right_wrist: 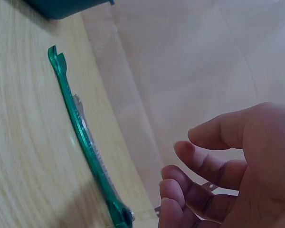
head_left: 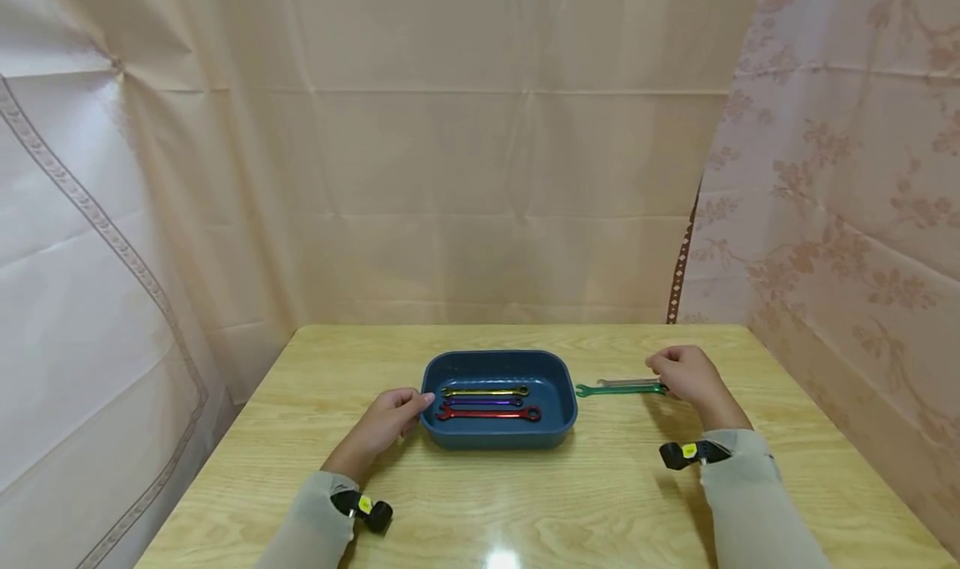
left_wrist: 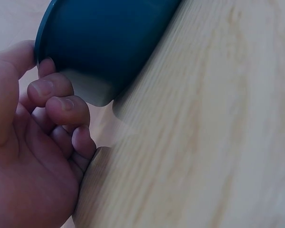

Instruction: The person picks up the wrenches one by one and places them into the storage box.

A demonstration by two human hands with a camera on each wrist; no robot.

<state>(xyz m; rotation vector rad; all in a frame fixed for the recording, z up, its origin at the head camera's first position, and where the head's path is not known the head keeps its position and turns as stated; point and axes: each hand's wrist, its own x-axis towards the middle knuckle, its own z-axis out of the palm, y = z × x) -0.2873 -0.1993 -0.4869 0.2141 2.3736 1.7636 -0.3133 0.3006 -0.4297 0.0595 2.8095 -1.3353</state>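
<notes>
My left hand (head_left: 386,423) grips the left rim of a blue plastic basin (head_left: 498,441), thumb over the edge and fingers against the outer wall. Inside the basin lie a gold wrench (head_left: 483,392), a purple wrench (head_left: 483,401) and a red wrench (head_left: 487,414), side by side. To the basin's right, a green wrench (head_left: 621,390) rests on the table with a thinner silver wrench (head_left: 626,382) just behind it. Over their right ends hovers my right hand (head_left: 692,377); the right wrist view shows its fingers (right_wrist: 199,161) loosely bent, holding nothing.
The light wood table (head_left: 480,502) reaches back to a beige curtain (head_left: 480,177). Patterned cloth (head_left: 847,202) hangs along the right side and pale cloth (head_left: 82,286) along the left. Each sleeve carries a small black wrist camera.
</notes>
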